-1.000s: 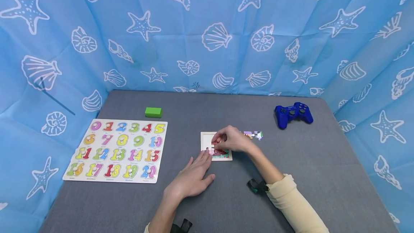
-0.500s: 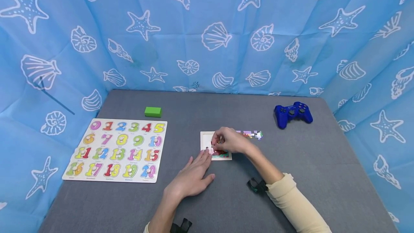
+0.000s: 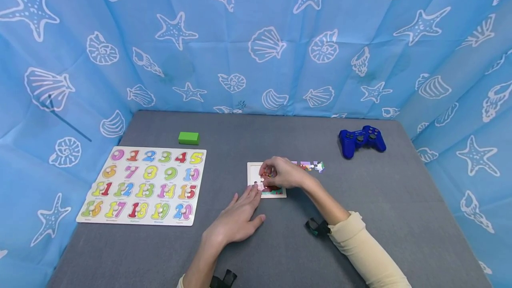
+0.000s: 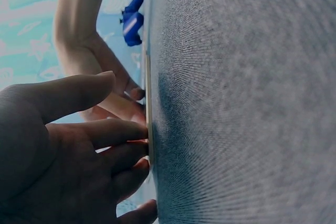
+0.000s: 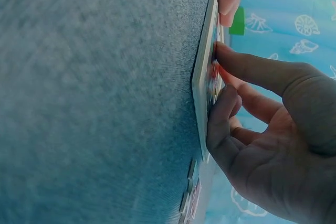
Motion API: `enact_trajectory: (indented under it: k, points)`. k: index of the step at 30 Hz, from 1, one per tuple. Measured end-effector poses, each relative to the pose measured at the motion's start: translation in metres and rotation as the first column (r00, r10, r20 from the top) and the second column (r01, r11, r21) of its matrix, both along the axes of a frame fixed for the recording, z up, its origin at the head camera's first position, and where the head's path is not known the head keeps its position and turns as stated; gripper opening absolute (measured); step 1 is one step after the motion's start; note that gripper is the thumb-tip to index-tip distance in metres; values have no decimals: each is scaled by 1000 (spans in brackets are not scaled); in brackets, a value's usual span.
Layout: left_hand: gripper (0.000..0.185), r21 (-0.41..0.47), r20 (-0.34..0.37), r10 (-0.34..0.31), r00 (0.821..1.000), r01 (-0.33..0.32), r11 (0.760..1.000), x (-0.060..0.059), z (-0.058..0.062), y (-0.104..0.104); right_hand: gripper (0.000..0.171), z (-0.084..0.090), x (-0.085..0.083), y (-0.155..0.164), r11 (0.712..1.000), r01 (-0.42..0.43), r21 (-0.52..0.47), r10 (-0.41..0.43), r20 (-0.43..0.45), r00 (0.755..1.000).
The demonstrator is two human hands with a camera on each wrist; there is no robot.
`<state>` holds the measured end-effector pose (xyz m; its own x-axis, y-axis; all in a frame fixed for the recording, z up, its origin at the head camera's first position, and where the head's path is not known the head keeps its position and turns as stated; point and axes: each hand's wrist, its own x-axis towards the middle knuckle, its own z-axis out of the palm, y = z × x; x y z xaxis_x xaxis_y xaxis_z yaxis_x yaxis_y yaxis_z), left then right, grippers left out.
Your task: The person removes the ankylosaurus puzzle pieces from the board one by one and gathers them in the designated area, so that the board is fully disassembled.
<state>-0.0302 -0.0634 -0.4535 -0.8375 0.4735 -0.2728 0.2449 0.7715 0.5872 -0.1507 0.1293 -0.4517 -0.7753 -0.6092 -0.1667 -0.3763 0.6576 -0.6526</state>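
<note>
A small white jigsaw tray (image 3: 253, 171) lies mid-table, partly filled with coloured pieces. My right hand (image 3: 270, 174) hovers curled over it, forefinger and thumb pinching a reddish puzzle piece (image 3: 272, 174) down against the tray's surface. In the right wrist view the forefinger tip (image 5: 219, 51) and thumb (image 5: 223, 111) both touch the tray (image 5: 202, 85). My left hand (image 3: 249, 195) lies flat on the table, fingers straight, its fingertips (image 4: 137, 129) against the tray's near-left edge (image 4: 148, 103). Much of the tray's picture is hidden under the right hand.
Several loose jigsaw pieces (image 3: 311, 166) lie in a row just right of the tray. A blue game controller (image 3: 362, 139) sits far right, a green block (image 3: 189, 137) far left. A number peg board (image 3: 146, 186) fills the left side. Blue seashell cloth walls the table.
My right hand has crept slightly left and lower over the tray with the piece. The left hand has stayed where it was.
</note>
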Motion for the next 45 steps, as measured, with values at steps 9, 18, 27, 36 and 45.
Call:
enact_trajectory:
  k: [9,18,27,36,45]
  points:
    - [67,5,6,-2,1000,2,1000,0,0,-1,20,1,-1,-1,1000,5,28,-6,35,999]
    - [68,-1,17,-1,1000,1,1000,1,1,0,21,4,0,-3,999,20,42,-23,51,998]
    - [68,-3,15,-1,1000,1,1000,0,-1,0,30,2,0,0,994,96,54,-96,6,995]
    - [67,-3,15,1,1000,-1,1000,0,0,0,30,3,-1,-1,994,83,75,-83,-2,997]
    - [68,1,12,7,1000,-7,1000,1,1,0,32,8,2,0,996,80,40,-81,32,996]
